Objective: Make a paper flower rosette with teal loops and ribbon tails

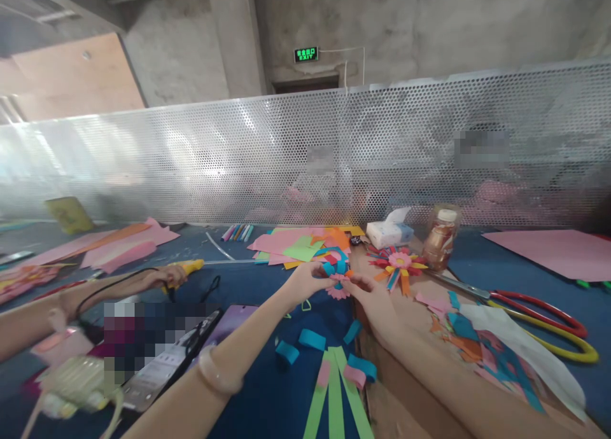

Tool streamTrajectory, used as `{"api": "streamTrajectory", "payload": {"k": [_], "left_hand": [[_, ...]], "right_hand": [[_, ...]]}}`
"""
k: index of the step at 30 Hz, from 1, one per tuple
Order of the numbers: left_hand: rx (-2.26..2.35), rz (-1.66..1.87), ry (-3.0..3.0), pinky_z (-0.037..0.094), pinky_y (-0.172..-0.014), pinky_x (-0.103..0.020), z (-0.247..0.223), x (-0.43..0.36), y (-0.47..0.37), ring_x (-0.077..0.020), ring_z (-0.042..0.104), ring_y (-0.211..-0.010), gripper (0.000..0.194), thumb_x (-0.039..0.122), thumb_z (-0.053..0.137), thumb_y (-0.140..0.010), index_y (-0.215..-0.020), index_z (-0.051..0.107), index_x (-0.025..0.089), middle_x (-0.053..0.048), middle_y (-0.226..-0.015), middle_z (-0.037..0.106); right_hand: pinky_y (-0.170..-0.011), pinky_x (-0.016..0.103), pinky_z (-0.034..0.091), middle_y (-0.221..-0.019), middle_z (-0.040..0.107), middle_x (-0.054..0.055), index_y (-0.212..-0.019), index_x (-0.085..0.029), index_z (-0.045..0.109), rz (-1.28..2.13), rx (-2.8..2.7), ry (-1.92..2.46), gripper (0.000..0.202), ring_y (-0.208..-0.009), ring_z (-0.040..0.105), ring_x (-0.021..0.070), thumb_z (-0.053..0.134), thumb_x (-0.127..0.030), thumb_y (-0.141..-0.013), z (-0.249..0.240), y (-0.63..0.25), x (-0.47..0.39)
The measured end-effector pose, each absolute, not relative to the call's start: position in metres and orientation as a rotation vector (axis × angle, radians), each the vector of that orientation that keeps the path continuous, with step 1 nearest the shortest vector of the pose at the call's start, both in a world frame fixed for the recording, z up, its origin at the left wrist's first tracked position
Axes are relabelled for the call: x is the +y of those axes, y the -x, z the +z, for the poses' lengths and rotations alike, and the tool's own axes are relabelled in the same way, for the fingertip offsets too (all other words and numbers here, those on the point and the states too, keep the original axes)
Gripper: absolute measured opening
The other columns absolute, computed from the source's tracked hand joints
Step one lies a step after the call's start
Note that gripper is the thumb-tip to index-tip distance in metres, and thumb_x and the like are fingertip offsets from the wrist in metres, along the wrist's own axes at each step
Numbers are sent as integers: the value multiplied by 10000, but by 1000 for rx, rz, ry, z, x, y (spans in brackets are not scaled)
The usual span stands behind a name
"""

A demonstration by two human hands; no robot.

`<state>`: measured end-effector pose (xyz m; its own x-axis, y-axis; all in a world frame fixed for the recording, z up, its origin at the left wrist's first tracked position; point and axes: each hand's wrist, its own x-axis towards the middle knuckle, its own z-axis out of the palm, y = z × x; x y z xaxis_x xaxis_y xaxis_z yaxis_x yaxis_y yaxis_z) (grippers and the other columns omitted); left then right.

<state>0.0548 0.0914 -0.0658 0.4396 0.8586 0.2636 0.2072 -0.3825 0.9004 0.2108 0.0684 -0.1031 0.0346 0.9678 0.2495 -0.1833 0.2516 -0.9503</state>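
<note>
Both my hands meet over the table's middle, around a paper flower (338, 287) with pink scalloped petals and blue strip loops. My left hand (305, 285) pinches it from the left, near the blue loops. From the right, my right hand (375, 302) has thumb and fingers closed on its pink edge. Just below lie several curled blue paper strips (312, 339) and long green paper strips (329, 394), with small pink pieces on them. A finished-looking red, orange and pink paper flower (399, 264) rests right of my hands.
At left, another person's hand (167, 275) holds a yellow glue gun (191, 266) with a black cord. Scissors (539, 312) with red and yellow handles, paper scraps (477, 350), a tissue box (389, 233) and a bottle (440, 238) lie right. A perforated metal screen (267, 146) stands behind.
</note>
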Motion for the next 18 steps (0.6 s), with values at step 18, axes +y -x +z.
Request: {"api": "streamTrajectory", "payload": {"k": [18], "left_hand": [[944,964,-1815,443,-677,-284,-63,88,-54,-169,563,-716,241,310,631,-635,-801,644,135,-39,-757,639]], "right_hand": [[-651,304,414,-695,644,12,-669,-210,630,1033,-1186,950,189,-711,573,203,659,-377,-585,-106,-211,70]]}}
